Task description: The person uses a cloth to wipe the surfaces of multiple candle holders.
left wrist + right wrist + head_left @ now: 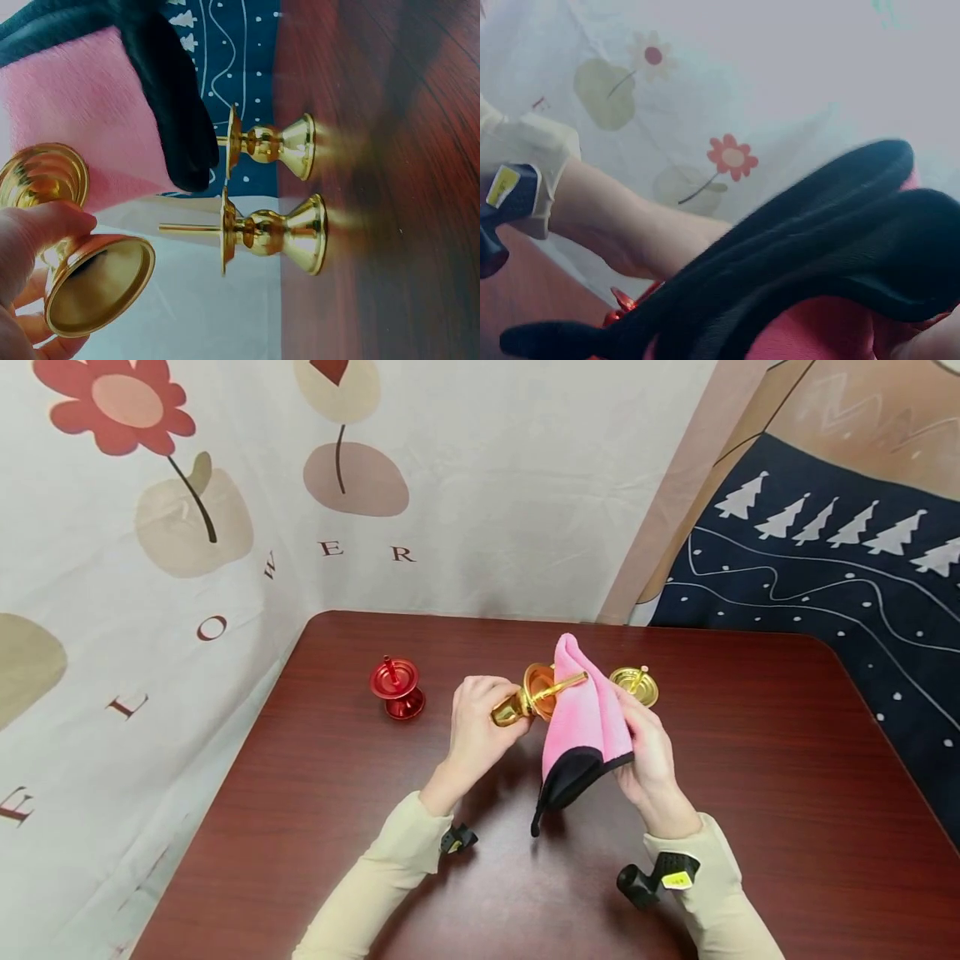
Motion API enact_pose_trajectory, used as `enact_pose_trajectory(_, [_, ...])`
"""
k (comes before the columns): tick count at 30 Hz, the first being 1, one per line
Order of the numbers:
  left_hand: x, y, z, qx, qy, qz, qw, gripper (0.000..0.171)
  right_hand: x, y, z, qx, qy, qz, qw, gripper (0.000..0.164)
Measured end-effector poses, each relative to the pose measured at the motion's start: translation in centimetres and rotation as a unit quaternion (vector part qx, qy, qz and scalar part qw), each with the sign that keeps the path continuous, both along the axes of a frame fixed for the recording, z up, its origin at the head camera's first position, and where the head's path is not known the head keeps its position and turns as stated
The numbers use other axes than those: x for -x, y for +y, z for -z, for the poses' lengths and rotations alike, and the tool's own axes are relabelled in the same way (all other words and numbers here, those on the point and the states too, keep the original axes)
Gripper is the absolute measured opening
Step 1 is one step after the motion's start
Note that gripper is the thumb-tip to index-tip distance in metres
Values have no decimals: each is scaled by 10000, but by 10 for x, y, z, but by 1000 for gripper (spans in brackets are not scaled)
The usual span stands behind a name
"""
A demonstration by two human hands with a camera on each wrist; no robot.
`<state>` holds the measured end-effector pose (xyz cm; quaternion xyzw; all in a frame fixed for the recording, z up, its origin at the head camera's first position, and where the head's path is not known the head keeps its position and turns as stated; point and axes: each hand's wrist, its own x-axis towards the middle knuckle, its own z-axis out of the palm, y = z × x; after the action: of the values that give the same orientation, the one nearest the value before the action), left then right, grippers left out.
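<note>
My left hand grips a shiny gold candlestick by its stem and base, tilted above the table with its spike pointing right. In the left wrist view, the hollow underside of that candlestick faces the camera. My right hand holds a pink cloth with black edging, which hangs folded against the candlestick's cup. The cloth's black border fills much of the right wrist view and hides most of the right fingers. The spike overlaps the cloth in the head view.
Two more gold candlesticks stand upright in the left wrist view, a nearer one and a farther one. The head view shows one gold candlestick behind my right hand. A red candlestick stands left on the brown table.
</note>
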<state>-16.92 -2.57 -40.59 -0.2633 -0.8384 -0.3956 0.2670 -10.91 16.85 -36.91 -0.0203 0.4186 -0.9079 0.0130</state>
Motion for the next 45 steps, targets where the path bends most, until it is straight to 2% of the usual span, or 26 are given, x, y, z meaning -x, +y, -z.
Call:
enact_pose_trajectory(3, [-1, 1, -2, 10, 82, -104, 9999, 26, 1, -1, 4, -604, 369, -48, 9975, 31])
enact_pose_trajectory(5, [-2, 2, -4, 79, 178, -155, 9997, 27, 2, -3, 7, -1202, 495, 129, 9914, 38])
enact_pose_trajectory(8, [-3, 4, -5, 149, 315, -200, 9992, 27, 6, -8, 11, -2044, 709, 655, 9741, 46])
enact_pose_trajectory(11, [-4, 6, -5, 133, 545, -210, 9982, 23, 9, -16, 12, -2560, 759, 1306, 9548, 42])
enact_pose_trajectory(17, [-3, 8, -6, 139, 1082, -198, 9938, 17, 13, -26, 12, -2249, 657, 2141, 9483, 33])
enact_pose_trajectory(22, [-4, 8, -7, 186, 1078, -217, 9938, 14, 16, -29, 13, -2129, 693, 2431, 9438, 31])
enact_pose_trajectory(33, [-1, 8, -10, 222, 1034, -165, 9943, 16, 16, -22, 7, -1592, 1007, 2460, 9508, 40])
enact_pose_trajectory(45, [-2, 7, -8, 218, 960, -79, 9951, 25, 13, -18, 9, -870, 1718, 2649, 9449, 31])
